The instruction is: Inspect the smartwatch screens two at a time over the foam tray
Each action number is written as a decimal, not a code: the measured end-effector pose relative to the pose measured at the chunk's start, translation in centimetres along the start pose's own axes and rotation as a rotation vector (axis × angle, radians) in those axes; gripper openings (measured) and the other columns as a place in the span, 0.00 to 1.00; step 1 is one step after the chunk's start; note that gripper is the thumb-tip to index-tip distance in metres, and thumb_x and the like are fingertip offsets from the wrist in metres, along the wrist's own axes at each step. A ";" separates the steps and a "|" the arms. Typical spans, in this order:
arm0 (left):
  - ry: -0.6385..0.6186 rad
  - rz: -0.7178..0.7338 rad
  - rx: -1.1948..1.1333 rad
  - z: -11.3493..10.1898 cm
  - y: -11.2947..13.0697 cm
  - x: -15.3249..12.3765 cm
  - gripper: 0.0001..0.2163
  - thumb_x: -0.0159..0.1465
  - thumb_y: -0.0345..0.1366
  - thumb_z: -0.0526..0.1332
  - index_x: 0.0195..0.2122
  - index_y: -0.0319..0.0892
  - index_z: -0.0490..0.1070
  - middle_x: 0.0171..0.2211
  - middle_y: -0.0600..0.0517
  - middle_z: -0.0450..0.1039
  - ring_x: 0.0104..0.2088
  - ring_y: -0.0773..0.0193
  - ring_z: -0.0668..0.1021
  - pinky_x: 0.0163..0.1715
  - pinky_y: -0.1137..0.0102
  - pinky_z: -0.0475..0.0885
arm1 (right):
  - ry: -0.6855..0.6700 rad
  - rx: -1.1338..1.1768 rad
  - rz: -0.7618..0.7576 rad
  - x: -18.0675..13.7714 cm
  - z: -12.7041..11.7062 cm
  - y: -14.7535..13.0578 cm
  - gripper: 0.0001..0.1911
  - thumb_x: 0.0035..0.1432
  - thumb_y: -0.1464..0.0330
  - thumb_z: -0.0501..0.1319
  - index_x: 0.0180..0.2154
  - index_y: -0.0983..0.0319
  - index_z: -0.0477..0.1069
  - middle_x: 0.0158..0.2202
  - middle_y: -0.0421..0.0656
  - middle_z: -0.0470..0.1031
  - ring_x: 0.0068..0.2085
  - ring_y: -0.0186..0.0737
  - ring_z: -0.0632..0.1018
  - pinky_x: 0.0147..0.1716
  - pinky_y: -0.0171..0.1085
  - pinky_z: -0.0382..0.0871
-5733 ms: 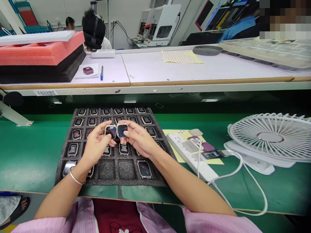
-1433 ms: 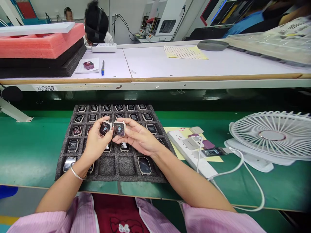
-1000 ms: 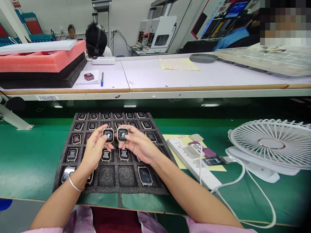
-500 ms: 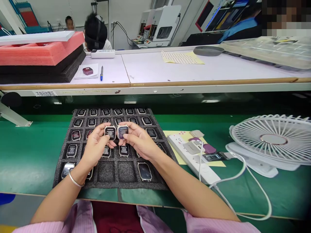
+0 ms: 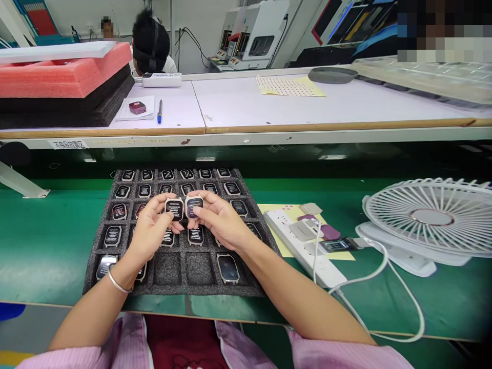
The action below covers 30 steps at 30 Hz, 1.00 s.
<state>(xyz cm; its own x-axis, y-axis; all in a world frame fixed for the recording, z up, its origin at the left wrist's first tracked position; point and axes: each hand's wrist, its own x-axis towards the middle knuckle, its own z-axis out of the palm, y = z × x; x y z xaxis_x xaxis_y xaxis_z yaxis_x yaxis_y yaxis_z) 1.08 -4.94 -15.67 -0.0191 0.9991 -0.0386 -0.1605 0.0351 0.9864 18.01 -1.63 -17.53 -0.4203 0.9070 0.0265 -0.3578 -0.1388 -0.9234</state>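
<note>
My left hand [image 5: 150, 229] pinches a smartwatch body [image 5: 174, 209] by its edges, its lit screen showing lines of white text. Close beside it, a second smartwatch body [image 5: 193, 207] is held in my right hand [image 5: 225, 221], whose thumb lies over the lower part of the screen. Both watches face up toward me above a dark foam tray [image 5: 166, 267]. Strapless watches with text on their screens fill most of the tray's pockets. Two pockets in the front row hold nothing, and a dark-screened watch [image 5: 228, 268] sits to their right. My forearms hide some pockets.
Right of the tray lie a white power strip [image 5: 303, 248], purple and grey pieces on yellow paper, a white cable and a white fan [image 5: 430, 218]. A raised shelf [image 5: 238, 110] at the back carries foam trays [image 5: 65, 77] and a pen [image 5: 159, 111]. Other people are beyond it.
My right thumb has shifted slightly up on the screen of the watch it holds. Both watches stay in my hands; the whole view has tilted a little.
</note>
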 end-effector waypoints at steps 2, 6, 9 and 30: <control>0.005 -0.004 -0.010 0.0 0.1 0.0 0.18 0.54 0.32 0.63 0.46 0.40 0.68 0.35 0.54 0.75 0.22 0.71 0.78 0.24 0.72 0.76 | -0.007 -0.011 -0.009 0.0 0.0 0.0 0.17 0.54 0.68 0.69 0.46 0.59 0.71 0.32 0.36 0.76 0.26 0.32 0.78 0.30 0.35 0.73; 0.014 -0.004 -0.008 0.1 0.2 -0.1 0.18 0.53 0.31 0.63 0.46 0.40 0.68 0.37 0.54 0.76 0.22 0.71 0.78 0.24 0.73 0.76 | -0.028 -0.036 -0.029 -0.2 0.0 -0.1 0.18 0.54 0.70 0.68 0.47 0.59 0.70 0.33 0.37 0.76 0.28 0.34 0.78 0.31 0.37 0.73; 0.014 0.001 0.007 0.0 0.1 0.0 0.17 0.54 0.32 0.63 0.46 0.40 0.68 0.38 0.52 0.76 0.22 0.72 0.78 0.24 0.73 0.76 | -0.037 -0.043 -0.036 -0.2 0.0 -0.1 0.19 0.53 0.71 0.68 0.48 0.58 0.69 0.34 0.38 0.75 0.28 0.33 0.77 0.31 0.37 0.73; -0.030 -0.021 -0.001 -0.1 0.0 -0.2 0.14 0.62 0.43 0.62 0.44 0.40 0.70 0.34 0.52 0.75 0.23 0.66 0.81 0.24 0.70 0.79 | 0.017 0.047 0.034 0.1 0.0 0.0 0.14 0.58 0.59 0.66 0.42 0.60 0.72 0.29 0.36 0.73 0.22 0.31 0.73 0.23 0.34 0.67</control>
<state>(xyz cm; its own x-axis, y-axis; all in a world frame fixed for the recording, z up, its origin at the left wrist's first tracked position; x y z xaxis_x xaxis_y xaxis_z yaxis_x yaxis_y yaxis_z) 0.94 -5.16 -15.65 0.0143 0.9984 -0.0545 -0.1618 0.0561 0.9852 17.95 -1.50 -17.52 -0.4188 0.9080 -0.0112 -0.3826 -0.1876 -0.9047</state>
